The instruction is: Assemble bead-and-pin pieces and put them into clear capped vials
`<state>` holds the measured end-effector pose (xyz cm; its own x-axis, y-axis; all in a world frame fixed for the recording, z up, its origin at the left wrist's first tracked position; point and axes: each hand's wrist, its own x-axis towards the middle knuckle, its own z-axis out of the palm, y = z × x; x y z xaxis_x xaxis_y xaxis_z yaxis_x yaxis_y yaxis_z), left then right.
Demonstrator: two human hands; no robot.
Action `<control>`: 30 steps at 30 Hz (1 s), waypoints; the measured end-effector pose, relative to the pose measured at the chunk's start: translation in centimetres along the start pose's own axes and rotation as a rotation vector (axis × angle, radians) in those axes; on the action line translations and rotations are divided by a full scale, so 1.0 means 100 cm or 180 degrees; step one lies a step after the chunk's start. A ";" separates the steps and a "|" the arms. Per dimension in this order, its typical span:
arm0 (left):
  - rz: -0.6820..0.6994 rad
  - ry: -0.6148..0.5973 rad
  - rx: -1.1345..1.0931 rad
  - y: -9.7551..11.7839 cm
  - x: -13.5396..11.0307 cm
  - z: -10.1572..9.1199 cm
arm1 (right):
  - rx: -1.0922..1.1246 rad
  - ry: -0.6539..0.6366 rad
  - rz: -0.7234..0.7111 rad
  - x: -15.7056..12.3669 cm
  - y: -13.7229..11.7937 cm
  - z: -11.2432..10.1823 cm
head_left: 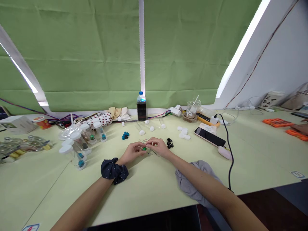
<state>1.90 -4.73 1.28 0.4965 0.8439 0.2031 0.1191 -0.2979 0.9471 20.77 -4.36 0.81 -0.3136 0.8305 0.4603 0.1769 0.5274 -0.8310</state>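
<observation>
Far left, clear glass jars [24, 146] in a loose heap on the pale green laminate table [149, 189], with yellow bits inside (too small to tell what). Next, smooth plastic vials [78, 150] with round white caps, some tilted, teal beads inside them. Just beyond, a small cluster of glossy blue beads [125, 135]. Mid-table, the left hand [131, 153], a navy dotted fabric scrunchie [114, 170] bunched around its wrist, and the right hand [157, 148] close together, fingers of both curled and closed, pinching a faceted green bead [144, 148] on a thin bent wire [142, 140], nothing blocking the view of either. Just right of the fingers, a heap of shiny black beads [169, 143]. Under the right forearm, a soft, crumpled grey cloth [192, 183]. Farther right, flat white discs [184, 132], a glossy black-screened phone [209, 137] and a black cable [229, 150] curving over the table edge. At the far right, orange trays [278, 122] beside another person's hand [299, 128].
</observation>
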 end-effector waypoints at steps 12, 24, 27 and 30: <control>-0.0121 -0.0393 -0.0559 -0.001 0.000 -0.002 | 0.0021 -0.0025 0.0029 -0.001 -0.007 -0.002; -0.0017 -0.0113 -0.0773 0.001 0.002 -0.005 | -0.0085 -0.0089 0.0130 -0.001 -0.008 -0.002; 0.0037 0.0105 -0.0765 0.000 0.002 -0.009 | -0.0344 0.0131 0.0123 0.001 -0.004 -0.006; 0.0087 0.0357 -0.0738 -0.001 0.003 -0.014 | -0.0829 0.0115 0.0153 0.002 -0.001 -0.012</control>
<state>0.87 -3.84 1.55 0.3967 0.8851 0.2433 -0.0996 -0.2220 0.9700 21.80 -4.09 1.37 -0.2664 0.8590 0.4371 0.4263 0.5118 -0.7459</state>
